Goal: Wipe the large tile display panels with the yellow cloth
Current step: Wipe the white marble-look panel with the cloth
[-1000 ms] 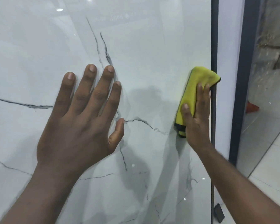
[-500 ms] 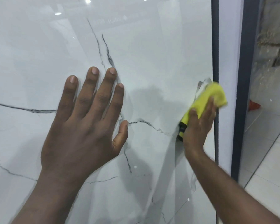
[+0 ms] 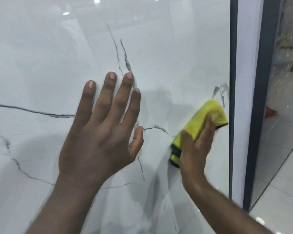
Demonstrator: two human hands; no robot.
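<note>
A large glossy white tile panel (image 3: pixel 167 48) with dark grey veins fills most of the view. My left hand (image 3: pixel 98 137) lies flat on it near the middle, fingers spread and straight. My right hand (image 3: pixel 194 152) presses a folded yellow cloth (image 3: pixel 210 112) with a black hem against the panel, close to its right edge. The fingers and thumb lie flat over the cloth, and its upper end sticks out past the fingertips.
A dark vertical frame strip (image 3: pixel 233 98) borders the panel on the right, then a white band (image 3: pixel 245 81) and a second dark post (image 3: pixel 260 115). Beyond it lie pale floor tiles (image 3: pixel 281 191) and a small orange object (image 3: pixel 271 112).
My right hand has slid the cloth downward and slightly left along the panel's right edge, tilting it. My left hand has stayed flat on the panel.
</note>
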